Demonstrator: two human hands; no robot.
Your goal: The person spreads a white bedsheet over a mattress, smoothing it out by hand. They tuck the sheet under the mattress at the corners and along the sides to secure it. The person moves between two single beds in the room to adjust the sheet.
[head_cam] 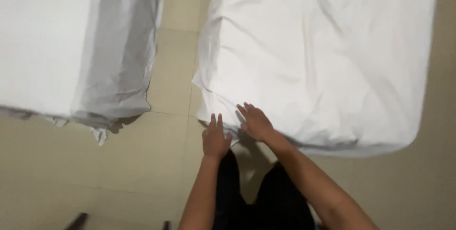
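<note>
White bed sheet covers the right-hand mattress, wrinkled, its near-left corner hanging by the tiled floor. Both hands are at that corner: left hand flat, fingers together, at the edge; right hand on top, fingers slightly spread, pinching nothing. Looks like smoothing and tucking; the corner calls for a firm pull. A second bed stands left.

The one camera sits on my head, looking steeply down and forward over the near corner of the white bed, close above it; a second bed lies left of it.
</note>
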